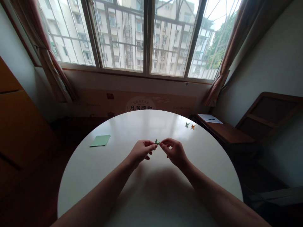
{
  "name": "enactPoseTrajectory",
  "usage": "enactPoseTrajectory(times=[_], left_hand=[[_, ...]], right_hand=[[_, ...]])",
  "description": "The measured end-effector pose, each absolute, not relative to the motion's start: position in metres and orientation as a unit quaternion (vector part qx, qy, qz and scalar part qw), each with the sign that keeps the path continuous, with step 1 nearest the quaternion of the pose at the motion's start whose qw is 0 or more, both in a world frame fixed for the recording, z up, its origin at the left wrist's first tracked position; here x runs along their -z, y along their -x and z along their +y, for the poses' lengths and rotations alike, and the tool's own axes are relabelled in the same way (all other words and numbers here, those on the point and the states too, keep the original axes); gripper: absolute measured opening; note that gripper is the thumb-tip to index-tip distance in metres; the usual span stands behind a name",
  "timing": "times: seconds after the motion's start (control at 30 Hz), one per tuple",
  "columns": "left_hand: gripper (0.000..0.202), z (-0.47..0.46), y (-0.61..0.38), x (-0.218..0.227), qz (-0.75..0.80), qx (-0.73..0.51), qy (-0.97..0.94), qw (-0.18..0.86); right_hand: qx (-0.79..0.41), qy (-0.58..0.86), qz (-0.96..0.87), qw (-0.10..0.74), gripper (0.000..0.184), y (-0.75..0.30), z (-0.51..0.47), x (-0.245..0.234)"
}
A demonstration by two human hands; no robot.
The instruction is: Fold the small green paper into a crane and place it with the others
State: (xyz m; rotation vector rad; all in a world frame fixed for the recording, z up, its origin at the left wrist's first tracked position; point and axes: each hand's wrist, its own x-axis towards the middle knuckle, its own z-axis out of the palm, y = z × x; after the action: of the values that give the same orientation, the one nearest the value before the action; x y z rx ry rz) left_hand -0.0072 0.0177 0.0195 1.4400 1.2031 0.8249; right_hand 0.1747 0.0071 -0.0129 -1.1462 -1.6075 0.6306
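Note:
Above the middle of the white round table point(132, 126), a small folded green paper figure point(157, 142), crane-like in outline, is pinched between both hands. My left hand point(143, 149) grips its left side between thumb and forefinger. From the other side, my right hand point(173, 150) pinches it with the thumb and forefinger tips, the other fingers curled. A thin upright point of the paper stands up between the fingertips; the parts under them are hidden.
Green paper squares point(100, 141) lie at the table's left. Near the far right edge stand a light green folded figure point(187, 125) and an orange one point(193, 126). Beyond them, a wooden chair point(227, 134) bears a white sheet point(209, 118) with a pen.

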Motion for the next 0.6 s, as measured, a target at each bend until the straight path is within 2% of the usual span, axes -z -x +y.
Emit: enactPoseTrajectory(times=[0.23,0.43,0.6], left_hand=[[0.055,0.03,0.021,-0.012,0.505,-0.388,-0.6,0.485],[0.055,0.047,0.038,-0.002,0.529,-0.458,-0.596,0.394],[0.048,0.048,0.04,0.003,0.543,-0.451,-0.632,0.319]], right_hand=[[-0.25,0.494,-0.652,0.518,0.033,-0.181,0.018,0.025],[-0.215,0.514,-0.648,0.52,0.035,-0.18,0.022,0.034],[-0.143,0.515,-0.685,0.495,0.029,-0.189,0.03,0.015]])
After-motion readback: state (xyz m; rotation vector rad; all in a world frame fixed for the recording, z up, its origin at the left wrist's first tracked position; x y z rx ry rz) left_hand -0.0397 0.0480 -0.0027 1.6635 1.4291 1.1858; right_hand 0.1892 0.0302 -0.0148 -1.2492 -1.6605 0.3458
